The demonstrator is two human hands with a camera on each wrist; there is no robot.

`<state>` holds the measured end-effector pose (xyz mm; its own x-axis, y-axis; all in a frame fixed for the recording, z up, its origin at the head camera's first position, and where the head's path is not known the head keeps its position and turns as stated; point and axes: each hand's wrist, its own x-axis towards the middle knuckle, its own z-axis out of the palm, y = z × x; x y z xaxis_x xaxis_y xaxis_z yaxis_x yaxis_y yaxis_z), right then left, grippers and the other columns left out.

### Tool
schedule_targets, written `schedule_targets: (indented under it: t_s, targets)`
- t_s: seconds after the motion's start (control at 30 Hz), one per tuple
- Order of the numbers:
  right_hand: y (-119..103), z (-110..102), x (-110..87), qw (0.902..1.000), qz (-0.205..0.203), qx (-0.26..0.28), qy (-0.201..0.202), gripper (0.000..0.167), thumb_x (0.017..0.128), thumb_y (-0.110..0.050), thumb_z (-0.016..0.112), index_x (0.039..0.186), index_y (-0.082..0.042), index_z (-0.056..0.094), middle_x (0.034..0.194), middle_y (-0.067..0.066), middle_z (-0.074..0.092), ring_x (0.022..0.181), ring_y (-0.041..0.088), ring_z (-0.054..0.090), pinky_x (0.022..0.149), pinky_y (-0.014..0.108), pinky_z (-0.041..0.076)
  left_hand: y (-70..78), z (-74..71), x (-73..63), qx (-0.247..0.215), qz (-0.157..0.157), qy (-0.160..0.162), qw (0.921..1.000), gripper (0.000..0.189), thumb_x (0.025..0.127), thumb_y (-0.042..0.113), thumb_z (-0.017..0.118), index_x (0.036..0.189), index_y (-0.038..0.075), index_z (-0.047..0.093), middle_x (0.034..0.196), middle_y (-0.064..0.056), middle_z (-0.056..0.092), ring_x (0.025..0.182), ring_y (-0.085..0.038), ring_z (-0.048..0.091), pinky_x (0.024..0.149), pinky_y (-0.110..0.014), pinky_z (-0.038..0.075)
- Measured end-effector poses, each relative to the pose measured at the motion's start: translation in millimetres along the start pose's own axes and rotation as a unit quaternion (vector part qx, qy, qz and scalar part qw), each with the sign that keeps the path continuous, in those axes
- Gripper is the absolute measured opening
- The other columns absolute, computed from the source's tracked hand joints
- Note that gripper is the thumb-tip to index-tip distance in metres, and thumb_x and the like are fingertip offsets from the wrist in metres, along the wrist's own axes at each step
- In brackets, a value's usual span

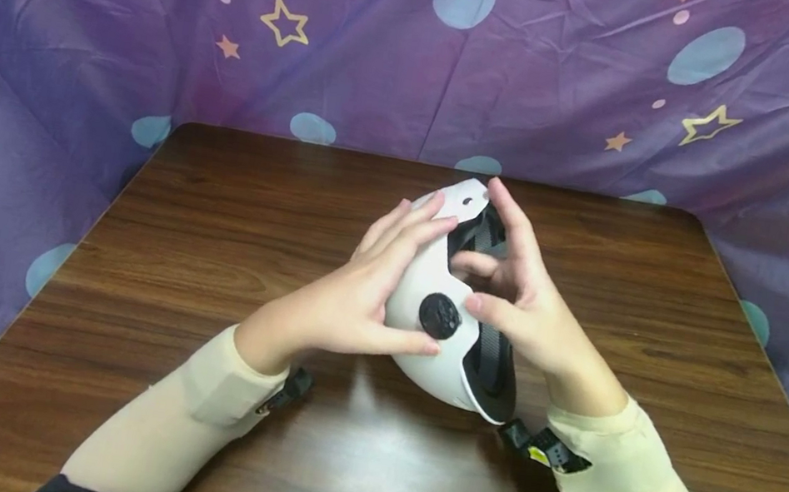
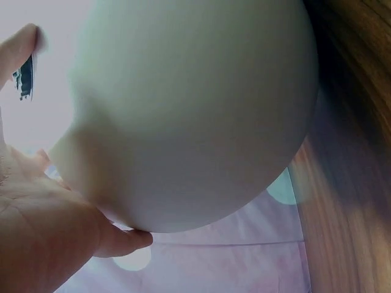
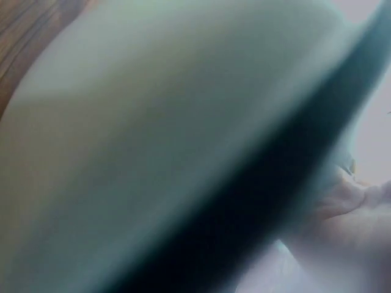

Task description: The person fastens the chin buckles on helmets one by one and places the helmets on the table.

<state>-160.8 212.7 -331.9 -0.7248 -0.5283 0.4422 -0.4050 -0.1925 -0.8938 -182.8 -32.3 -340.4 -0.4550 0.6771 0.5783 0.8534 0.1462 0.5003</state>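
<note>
A white helmet [image 1: 430, 272] stands tilted on its side at mid-table, its opening turned to the right. Its shell bears a round black disc [image 1: 439, 316], and black padding with grey straps [image 1: 490, 356] shows inside. My left hand [image 1: 364, 301] holds the shell from the left, fingers spread across the upper part and thumb below the disc. At the opening, my right hand [image 1: 527, 298] grips the rim, thumb on the outer edge beside the disc and other fingers partly inside. The smooth shell [image 2: 201, 122] fills the left wrist view. Blurred shell [image 3: 140, 134] and dark rim cover most of the right wrist view.
The helmet is on a brown wood-grain table [image 1: 217, 213] with rounded corners. Behind and beside it hangs a purple cloth [image 1: 374, 67] printed with stars and blue spots. Pale sleeves cover both forearms, with a small black camera [image 1: 547, 451] at the right wrist.
</note>
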Motion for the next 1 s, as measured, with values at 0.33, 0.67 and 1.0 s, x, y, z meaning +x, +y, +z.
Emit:
schedule_targets:
  t_s: [0.33, 0.67, 1.0]
  targets:
    - [-5.7, 1.4, -1.4, 0.9992, 0.028, -0.028, 0.006, 0.122, 0.081, 0.011, 0.082, 0.170, -0.019, 0.005, 0.167, 0.017, 0.025, 0.128, 0.023, 0.065, 0.093, 0.034, 0.060, 1.8, 0.2, -0.8, -0.013, -0.008, 0.008, 0.9999, 0.113, 0.078, 0.033, 0.095, 0.163, 0.002, 0.027, 0.176, -0.019, 0.016, 0.163, -0.031, 0.007, 0.129, -0.051, -0.001]
    - [-16.9, -8.3, -5.5, 0.9909, 0.019, -0.132, -0.017, 0.121, 0.066, 0.019, 0.084, 0.161, -0.013, 0.015, 0.115, 0.023, 0.074, 0.108, 0.025, 0.072, 0.084, 0.031, 0.059, -2.9, -1.1, 1.8, -0.056, -0.040, 0.001, 0.9976, 0.116, 0.074, 0.031, 0.099, 0.164, 0.007, 0.031, 0.176, -0.014, 0.016, 0.163, -0.019, 0.007, 0.129, -0.053, 0.001]
    - [-18.1, -12.1, -4.4, 0.9920, 0.008, -0.119, -0.040, 0.109, 0.070, 0.019, 0.077, 0.155, -0.010, 0.016, 0.111, 0.023, 0.074, 0.100, 0.028, 0.072, 0.074, 0.033, 0.061, -2.7, -2.8, -0.4, -0.083, -0.136, -0.007, 0.9872, 0.122, 0.071, 0.032, 0.101, 0.168, 0.020, 0.029, 0.178, -0.003, 0.008, 0.162, -0.018, 0.006, 0.128, -0.053, 0.012]
